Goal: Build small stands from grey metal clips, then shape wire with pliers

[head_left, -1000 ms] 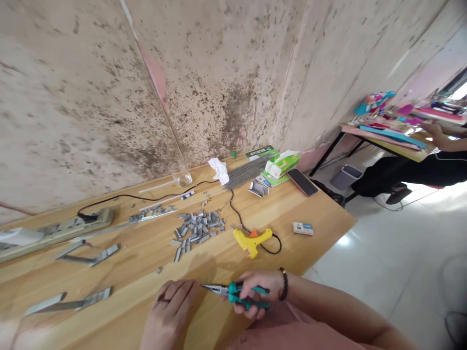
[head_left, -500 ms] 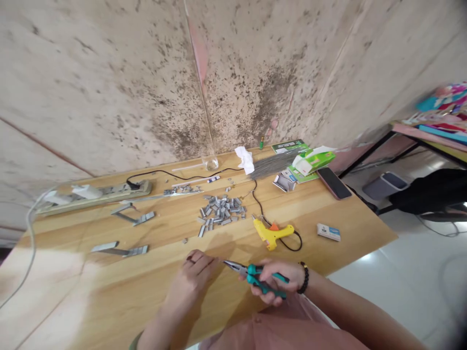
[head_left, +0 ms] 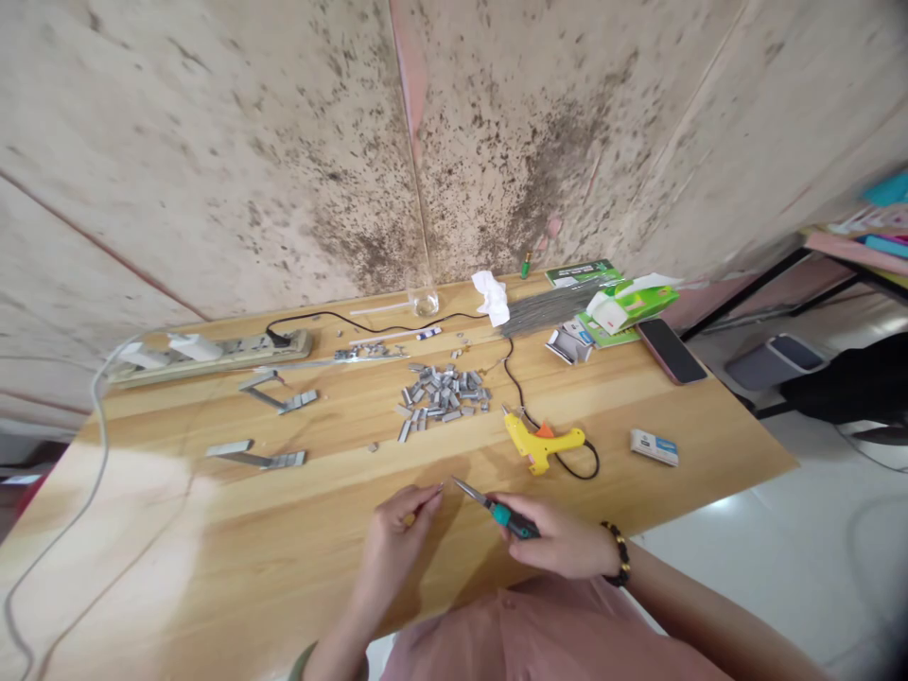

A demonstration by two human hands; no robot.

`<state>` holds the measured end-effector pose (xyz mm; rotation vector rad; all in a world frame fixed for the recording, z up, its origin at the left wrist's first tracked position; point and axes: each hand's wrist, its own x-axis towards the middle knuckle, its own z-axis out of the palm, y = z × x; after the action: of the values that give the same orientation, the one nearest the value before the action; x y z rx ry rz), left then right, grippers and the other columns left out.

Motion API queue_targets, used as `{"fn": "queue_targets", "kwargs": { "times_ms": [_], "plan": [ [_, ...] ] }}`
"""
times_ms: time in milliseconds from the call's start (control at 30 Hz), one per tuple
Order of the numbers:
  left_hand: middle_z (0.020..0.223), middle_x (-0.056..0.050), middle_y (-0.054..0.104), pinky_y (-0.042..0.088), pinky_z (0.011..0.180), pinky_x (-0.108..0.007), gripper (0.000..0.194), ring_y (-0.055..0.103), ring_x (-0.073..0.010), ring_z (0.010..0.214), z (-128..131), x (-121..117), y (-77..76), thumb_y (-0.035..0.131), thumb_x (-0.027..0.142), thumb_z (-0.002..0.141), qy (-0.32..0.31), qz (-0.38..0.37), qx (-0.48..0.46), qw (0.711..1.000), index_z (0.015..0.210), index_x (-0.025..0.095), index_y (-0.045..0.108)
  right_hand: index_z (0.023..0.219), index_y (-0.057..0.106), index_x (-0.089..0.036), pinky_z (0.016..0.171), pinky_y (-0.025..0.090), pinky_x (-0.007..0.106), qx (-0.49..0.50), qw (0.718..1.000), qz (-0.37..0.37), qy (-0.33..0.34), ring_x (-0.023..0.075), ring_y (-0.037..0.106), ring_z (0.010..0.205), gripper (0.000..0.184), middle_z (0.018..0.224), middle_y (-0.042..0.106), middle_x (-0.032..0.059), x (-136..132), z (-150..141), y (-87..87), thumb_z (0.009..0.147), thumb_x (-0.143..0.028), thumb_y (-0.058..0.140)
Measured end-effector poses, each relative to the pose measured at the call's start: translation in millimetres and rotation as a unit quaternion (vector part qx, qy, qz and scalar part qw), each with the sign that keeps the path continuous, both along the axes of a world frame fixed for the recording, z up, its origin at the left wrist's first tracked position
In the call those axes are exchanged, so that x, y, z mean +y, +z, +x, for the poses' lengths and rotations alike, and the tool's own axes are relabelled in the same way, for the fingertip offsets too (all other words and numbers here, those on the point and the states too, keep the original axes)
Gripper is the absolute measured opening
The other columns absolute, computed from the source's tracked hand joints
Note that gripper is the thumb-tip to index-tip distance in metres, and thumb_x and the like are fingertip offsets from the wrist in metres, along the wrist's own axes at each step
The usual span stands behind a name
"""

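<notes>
My right hand [head_left: 560,534] is wrapped round needle-nose pliers [head_left: 500,511] with teal and black handles. Their narrow metal tip points up and left, close to the fingertips of my left hand [head_left: 403,525]. Thumb and forefinger of that left hand are pinched together; whatever lies between them is too small to make out. Just beyond both hands sits a heap of grey staple strips [head_left: 444,392]. A yellow glue gun [head_left: 543,443] lies on its side to the right of the heap.
Two bent grey strip pieces [head_left: 259,456] [head_left: 280,395] lie at left, before a power strip [head_left: 219,357]. Along the back are a crumpled tissue [head_left: 491,297], grey wires [head_left: 557,307] and a green tissue box [head_left: 631,305]. A phone [head_left: 672,350] and a small box [head_left: 654,447] lie at right.
The view has swung to the left. My right hand has turned the pliers over, so its back now faces up. My left hand has rotated, showing its thumb and forefinger pinched.
</notes>
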<state>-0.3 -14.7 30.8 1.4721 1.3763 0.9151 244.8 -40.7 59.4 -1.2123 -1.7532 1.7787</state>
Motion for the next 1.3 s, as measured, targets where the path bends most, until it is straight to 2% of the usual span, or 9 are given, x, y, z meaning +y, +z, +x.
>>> {"fn": "queue_targets", "kwargs": {
  "times_ms": [133, 233, 367, 533, 800, 933, 1033, 1133, 1300],
  "plan": [
    [0.075, -0.006, 0.073, 0.049, 0.062, -0.028, 0.017, 0.064, -0.0201, 0.065, 8, -7, -3.6, 0.069, 0.032, 0.072, 0.035, -0.042, -0.002, 0.999, 0.084, 0.022, 0.078, 0.14, 0.04, -0.018, 0.102, 0.036, 0.042, -0.063, 0.995, 0.072, 0.009, 0.0281, 0.049, 0.12, 0.065, 0.134, 0.052, 0.0124, -6, -2, 0.2, 0.078, -0.018, 0.057],
    [0.073, -0.006, 0.073, 0.05, 0.057, -0.027, 0.021, 0.063, -0.0199, 0.062, 13, -11, -5.2, 0.07, 0.035, 0.071, 0.058, -0.067, -0.017, 0.996, 0.084, 0.02, 0.077, 0.143, 0.038, -0.018, 0.103, 0.036, 0.043, -0.098, 0.992, 0.083, 0.017, 0.0295, 0.048, 0.124, 0.066, 0.139, 0.048, 0.013, -11, -2, -1.9, 0.079, -0.021, 0.055],
    [0.06, -0.003, 0.067, 0.046, 0.05, -0.024, 0.024, 0.058, -0.0158, 0.05, 18, -14, -1.0, 0.068, 0.037, 0.073, 0.042, -0.083, -0.029, 0.995, 0.084, 0.018, 0.075, 0.143, 0.038, -0.018, 0.102, 0.039, 0.042, -0.117, 0.989, 0.088, 0.019, 0.0298, 0.05, 0.122, 0.066, 0.138, 0.05, 0.0129, -14, -2, -4.5, 0.079, -0.021, 0.055],
    [0.055, 0.0, 0.06, 0.043, 0.049, -0.023, 0.03, 0.054, -0.0133, 0.048, 20, -18, 5.0, 0.062, 0.042, 0.079, 0.025, -0.111, -0.025, 0.993, 0.088, 0.015, 0.071, 0.141, 0.04, -0.017, 0.102, 0.039, 0.041, -0.108, 0.988, 0.109, 0.024, 0.0275, 0.051, 0.123, 0.062, 0.136, 0.052, 0.0133, -13, -2, -6.5, 0.08, -0.019, 0.053],
    [0.046, 0.005, 0.05, 0.033, 0.041, -0.019, 0.037, 0.042, -0.008, 0.04, 24, -17, 4.4, 0.063, 0.051, 0.076, 0.034, -0.166, -0.127, 0.977, 0.08, 0.014, 0.063, 0.141, 0.04, -0.017, 0.101, 0.04, 0.038, -0.085, 0.989, 0.117, 0.029, 0.0249, 0.052, 0.121, 0.064, 0.135, 0.054, 0.0115, -11, -1, -4.0, 0.078, -0.015, 0.053],
    [0.042, 0.006, 0.048, 0.025, 0.038, -0.017, 0.039, 0.035, -0.0054, 0.036, 24, -16, 1.8, 0.064, 0.053, 0.075, 0.023, -0.204, -0.184, 0.961, 0.079, 0.014, 0.06, 0.14, 0.042, -0.016, 0.097, 0.043, 0.037, -0.072, 0.991, 0.106, 0.031, 0.0247, 0.056, 0.115, 0.064, 0.13, 0.057, 0.0117, -10, -2, -3.3, 0.077, -0.014, 0.054],
    [0.041, 0.007, 0.047, 0.019, 0.037, -0.017, 0.039, 0.03, -0.0039, 0.034, 24, -16, 2.4, 0.065, 0.053, 0.075, 0.015, -0.234, -0.22, 0.947, 0.08, 0.014, 0.059, 0.139, 0.042, -0.017, 0.09, 0.046, 0.035, -0.072, 0.992, 0.096, 0.029, 0.0217, 0.062, 0.099, 0.063, 0.112, 0.066, 0.009, -11, -1, -3.8, 0.078, -0.013, 0.053],
    [0.039, 0.008, 0.045, 0.015, 0.038, -0.017, 0.037, 0.028, -0.003, 0.033, 24, -16, 4.2, 0.066, 0.05, 0.075, 0.012, -0.255, -0.262, 0.931, 0.078, 0.014, 0.058, 0.14, 0.042, -0.018, 0.085, 0.047, 0.032, -0.066, 0.993, 0.092, 0.03, 0.0191, 0.062, 0.088, 0.064, 0.098, 0.067, 0.006, -12, 1, -5.4, 0.077, -0.012, 0.053],
    [0.038, 0.008, 0.043, 0.015, 0.038, -0.018, 0.029, 0.026, -0.0024, 0.031, 26, -19, 2.7, 0.067, 0.041, 0.077, 0.016, -0.276, -0.345, 0.897, 0.077, 0.014, 0.057, 0.139, 0.041, -0.02, 0.078, 0.047, 0.029, -0.042, 0.997, 0.062, 0.032, 0.0174, 0.06, 0.084, 0.064, 0.097, 0.065, 0.0039, -13, 3, -9.5, 0.078, -0.014, 0.054]
  ]
}}
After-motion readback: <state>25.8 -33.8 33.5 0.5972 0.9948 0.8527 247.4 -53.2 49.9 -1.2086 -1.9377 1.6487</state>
